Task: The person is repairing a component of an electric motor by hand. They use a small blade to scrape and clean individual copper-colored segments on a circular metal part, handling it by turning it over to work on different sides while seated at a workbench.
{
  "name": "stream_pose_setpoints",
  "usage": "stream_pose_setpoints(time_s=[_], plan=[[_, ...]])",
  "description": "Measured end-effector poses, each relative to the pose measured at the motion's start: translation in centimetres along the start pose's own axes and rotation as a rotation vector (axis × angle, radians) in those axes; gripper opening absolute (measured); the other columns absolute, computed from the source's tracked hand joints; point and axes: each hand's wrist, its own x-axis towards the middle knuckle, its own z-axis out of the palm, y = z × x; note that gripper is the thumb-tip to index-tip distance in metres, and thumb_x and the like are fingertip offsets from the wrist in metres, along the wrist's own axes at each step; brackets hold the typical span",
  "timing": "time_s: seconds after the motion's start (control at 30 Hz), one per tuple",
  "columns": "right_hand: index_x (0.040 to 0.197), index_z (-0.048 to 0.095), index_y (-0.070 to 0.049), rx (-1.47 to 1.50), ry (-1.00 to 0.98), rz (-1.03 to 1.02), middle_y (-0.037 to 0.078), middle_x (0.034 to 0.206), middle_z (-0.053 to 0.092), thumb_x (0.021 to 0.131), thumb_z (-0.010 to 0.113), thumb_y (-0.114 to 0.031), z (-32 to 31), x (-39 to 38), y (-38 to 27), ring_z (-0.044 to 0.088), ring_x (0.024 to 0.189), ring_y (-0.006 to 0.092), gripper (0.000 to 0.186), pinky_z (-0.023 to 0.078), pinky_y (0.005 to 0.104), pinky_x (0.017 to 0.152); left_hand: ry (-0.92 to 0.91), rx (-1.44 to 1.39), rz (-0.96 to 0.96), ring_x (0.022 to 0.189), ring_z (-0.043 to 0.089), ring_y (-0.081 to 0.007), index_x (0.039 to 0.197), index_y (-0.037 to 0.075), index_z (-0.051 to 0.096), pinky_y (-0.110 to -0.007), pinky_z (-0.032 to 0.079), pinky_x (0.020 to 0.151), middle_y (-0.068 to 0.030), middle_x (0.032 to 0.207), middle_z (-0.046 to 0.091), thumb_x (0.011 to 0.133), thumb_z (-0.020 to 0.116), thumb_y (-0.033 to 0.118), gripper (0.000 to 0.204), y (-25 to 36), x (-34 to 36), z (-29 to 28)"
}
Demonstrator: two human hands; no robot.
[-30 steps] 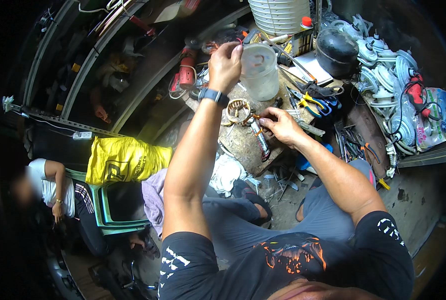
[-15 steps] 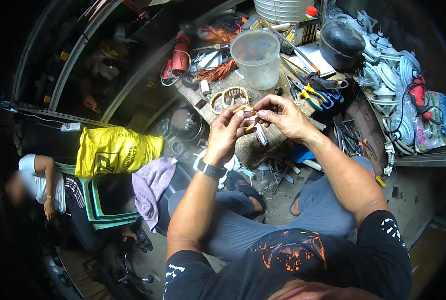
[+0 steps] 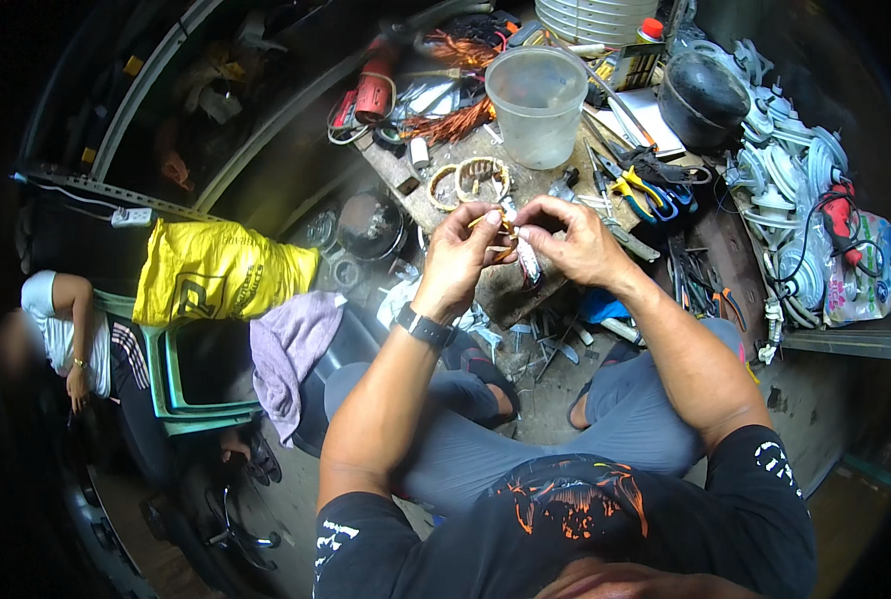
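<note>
My left hand (image 3: 460, 250) and my right hand (image 3: 575, 240) meet over the cluttered workbench (image 3: 406, 175), their fingertips pinched on a small yellow strip (image 3: 505, 227), perhaps sleeving or wire; its detail is too small to make out. A silvery-white tube-like piece (image 3: 527, 260) with dark red marks lies just beneath my fingers. Two ring-shaped wound coils (image 3: 483, 163) sit just behind my hands, and behind them stands a translucent plastic bucket (image 3: 535, 120). Pliers (image 3: 633, 190) with coloured grips are to the right of my hands.
Pulley-like plastic parts (image 3: 785, 185) and a red power tool (image 3: 845, 230) crowd the right. Copper wire (image 3: 450, 125) and a red cylinder (image 3: 374, 90) lie back left. A yellow sack (image 3: 216, 275) rests on a green chair (image 3: 176, 399); a seated person (image 3: 76, 349) is beside it.
My left hand has come down from beside the bucket to join my right hand over the coils, both fingers now on the yellow strip. The view has shifted slightly.
</note>
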Motion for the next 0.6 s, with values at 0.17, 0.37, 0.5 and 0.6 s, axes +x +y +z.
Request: stream_pose_setpoints(time_s=[0.17,0.37,0.5,0.6], plan=[[0.122,0.066,-0.004,-0.301,0.335,-0.109,0.016,0.100,0.073,0.096,0.069,-0.026,-1.8,1.9,2.2,0.072,0.090,0.0296,0.034,0.056,0.0396,0.081,0.025,0.143,0.056,0.092,0.070,-0.0187,0.121,0.000,0.061,-0.035,0.063,0.078,-0.0095,0.106,0.069,0.102,0.065,0.021,0.028,0.3,0.2,-0.5],[0.148,0.048,-0.014,-0.832,0.315,0.139,0.021,0.106,0.066,0.093,0.071,-0.027,-6.4,8.7,0.7,0.068,0.095,0.0260,0.060,0.053,0.0421,0.087,0.170,0.142,0.224,0.094,0.069,-0.0184,0.118,0.001,0.063,-0.038,0.063,0.082,-0.0090,0.104,0.069,0.102,0.064,0.016,0.022,4.4,0.8,-3.0],[0.144,0.055,-0.012,-0.906,0.554,-0.526,0.020,0.093,0.070,0.094,0.064,-0.020,-8.9,10.9,7.5,0.068,0.082,0.0358,0.051,0.054,0.0463,0.075,0.200,0.073,0.351,0.093,0.070,-0.0201,0.116,0.002,0.063,-0.039,0.063,0.083,-0.0094,0.104,0.071,0.101,0.067,0.018,0.023,6.0,2.1,-5.6],[0.137,0.058,-0.010,-0.650,0.334,-0.084,0.018,0.091,0.070,0.095,0.062,-0.018,-7.0,7.9,3.6,0.068,0.080,0.0358,0.043,0.053,0.0457,0.073,0.305,0.086,0.375,0.092,0.070,-0.0192,0.116,0.001,0.063,-0.040,0.064,0.083,-0.0109,0.105,0.071,0.100,0.069,0.017,0.024,6.5,0.7,-7.8]])
